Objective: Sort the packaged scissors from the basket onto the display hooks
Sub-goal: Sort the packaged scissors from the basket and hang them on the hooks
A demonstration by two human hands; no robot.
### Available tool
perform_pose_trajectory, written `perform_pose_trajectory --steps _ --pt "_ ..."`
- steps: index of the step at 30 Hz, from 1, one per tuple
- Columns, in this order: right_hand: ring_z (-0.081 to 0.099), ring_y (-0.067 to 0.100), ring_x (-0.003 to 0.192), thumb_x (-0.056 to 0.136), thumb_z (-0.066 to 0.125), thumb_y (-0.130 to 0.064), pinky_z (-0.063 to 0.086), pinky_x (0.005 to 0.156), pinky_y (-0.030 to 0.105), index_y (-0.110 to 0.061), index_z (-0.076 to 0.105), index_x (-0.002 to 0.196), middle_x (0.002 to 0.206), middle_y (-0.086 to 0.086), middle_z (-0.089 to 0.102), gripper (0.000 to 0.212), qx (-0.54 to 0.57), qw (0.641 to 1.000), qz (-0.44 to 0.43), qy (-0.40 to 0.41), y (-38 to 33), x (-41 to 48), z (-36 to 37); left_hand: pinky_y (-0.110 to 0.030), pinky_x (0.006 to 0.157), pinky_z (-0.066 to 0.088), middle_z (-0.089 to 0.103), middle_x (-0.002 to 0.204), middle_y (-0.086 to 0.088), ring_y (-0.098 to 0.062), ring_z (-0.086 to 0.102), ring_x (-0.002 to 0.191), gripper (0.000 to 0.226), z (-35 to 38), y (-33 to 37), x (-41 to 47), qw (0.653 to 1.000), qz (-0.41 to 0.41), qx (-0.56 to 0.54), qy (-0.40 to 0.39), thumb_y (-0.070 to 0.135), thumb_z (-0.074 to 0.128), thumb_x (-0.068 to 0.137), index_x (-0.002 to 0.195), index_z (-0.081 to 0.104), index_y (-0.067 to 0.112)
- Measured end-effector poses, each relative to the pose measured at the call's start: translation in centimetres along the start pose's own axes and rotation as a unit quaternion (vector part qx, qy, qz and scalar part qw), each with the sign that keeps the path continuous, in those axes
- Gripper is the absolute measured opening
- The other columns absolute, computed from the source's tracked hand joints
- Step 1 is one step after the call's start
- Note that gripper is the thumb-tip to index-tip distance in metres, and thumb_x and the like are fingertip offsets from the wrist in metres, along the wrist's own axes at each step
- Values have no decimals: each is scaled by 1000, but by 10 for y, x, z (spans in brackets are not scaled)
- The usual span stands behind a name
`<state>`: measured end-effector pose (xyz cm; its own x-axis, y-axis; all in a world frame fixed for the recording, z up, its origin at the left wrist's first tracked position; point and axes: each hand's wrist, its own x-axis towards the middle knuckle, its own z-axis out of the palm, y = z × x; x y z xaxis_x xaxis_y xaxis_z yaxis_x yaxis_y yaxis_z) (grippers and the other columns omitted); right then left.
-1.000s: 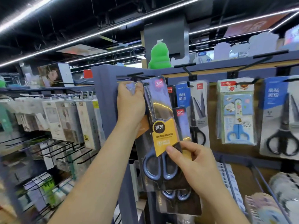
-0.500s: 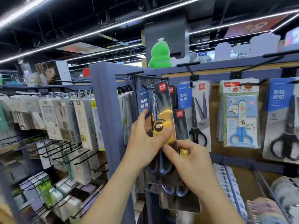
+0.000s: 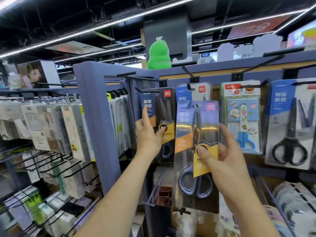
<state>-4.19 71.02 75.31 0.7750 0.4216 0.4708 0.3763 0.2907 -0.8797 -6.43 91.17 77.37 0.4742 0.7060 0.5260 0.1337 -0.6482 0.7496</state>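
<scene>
Scissors pack (image 3: pixel 196 134), pinched low down on its yellow label, thumb in front and curled fingers behind the right edge of the card: right hand (image 3: pixel 222 156) gripping it, at 4 o'clock from frame centre. Held free in the air, on no hook yet, overlapping the front of a blue-topped pack (image 3: pixel 193 93) at its 12 o'clock. At its 9 o'clock, left hand (image 3: pixel 147 135) with index finger straight and thumb flat, both pressing the face of the hung pack (image 3: pixel 162 117). Gripping nothing as far as seen; other fingers hidden.

Same printed title on both cards, so probably bound for the hook (image 3: pixel 148 91) up at 11 o'clock.

Risks, as judgement only:
- Grip far below the top edge, so likely wobble up there and a missed hook tip. Safer to shift the pinch higher or guide the top with the left.
- Glossy film under the thumb: liable to slip and drop.
- Hook already loaded: a hard push could swing the hung pack or knock it off.
- Top corner close to the blue-topped pack: easy to snag it, or to land on the wrong hook and mis-sort.
- Hang hole too blurred to judge.
</scene>
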Motion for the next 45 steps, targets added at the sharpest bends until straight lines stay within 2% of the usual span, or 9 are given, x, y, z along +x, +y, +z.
perform_pose_trajectory --steps 4,7,10,14,23,32,36,43,45 --pt "74 11 85 90 66 -4 59 70 25 -42 51 111 93 -5 78 46 39 998 13 -44 3 3 -1 -36 112 26 27 150 -4 -21 28 138 71 -8 12 -12 999 6 30 16 32 59 97 154 18 33" --pt "72 4 75 87 67 -1 57 64 18 -40 50 105 83 -8 78 46 63 996 17 -63 2 4 0 -34 102 46 56 137 2 -12 55 122 35 -31 36 -32 980 16 -197 6 35 52 100 134 53 27" --pt "73 6 78 84 70 -2 56 65 18 -43 43 116 88 -1 78 59 72 993 16 -90 -1 4 8 -34 82 59 75 106 -1 -18 71 98 24 -52 64 -49 933 14 -351 -77 32 58 95 112 67 19" --pt "71 8 100 69 75 -30 57 84 27 -42 52 120 108 -3 75 58 77 988 -2 -133 -5 2 20 -34 71 59 77 92 -3 -20 73 87 8 -61 79 -53 931 25 -363 14 21 61 94 98 68 17" --pt "66 -2 104 92 65 -13 50 89 14 -32 66 111 105 -21 74 26 -2 982 -68 -178 -4 0 32 -28 71 56 71 92 -2 -9 68 79 14 -74 72 -28 915 19 -342 214 22 57 99 102 63 9" --pt "69 4 99 94 63 -11 51 90 29 -30 68 102 100 -13 76 21 41 988 -31 -143 1 4 44 -22 64 53 69 83 7 1 66 69 10 -62 67 -4 929 -40 -318 183 23 55 100 94 64 23" --pt "71 7 96 95 62 -12 51 87 29 -29 69 101 98 -10 77 19 63 990 -23 -123 4 5 44 -47 86 56 67 90 -1 -20 66 84 18 -65 70 -5 939 -74 -318 108 11 51 99 111 55 25" --pt "65 -5 102 99 57 -18 52 86 16 -41 65 105 103 -23 73 25 14 987 -19 -160 16 9 41 -49 79 60 65 107 -10 -31 69 94 51 -60 38 -32 967 -2 -229 111 -1 59 93 112 62 46" --pt "71 8 92 98 59 -20 59 85 32 -45 65 106 92 -9 75 26 -52 984 9 -168 26 11 38 -44 83 59 62 110 -3 -26 66 98 50 -55 33 -21 974 7 -192 124 1 59 93 116 62 46"
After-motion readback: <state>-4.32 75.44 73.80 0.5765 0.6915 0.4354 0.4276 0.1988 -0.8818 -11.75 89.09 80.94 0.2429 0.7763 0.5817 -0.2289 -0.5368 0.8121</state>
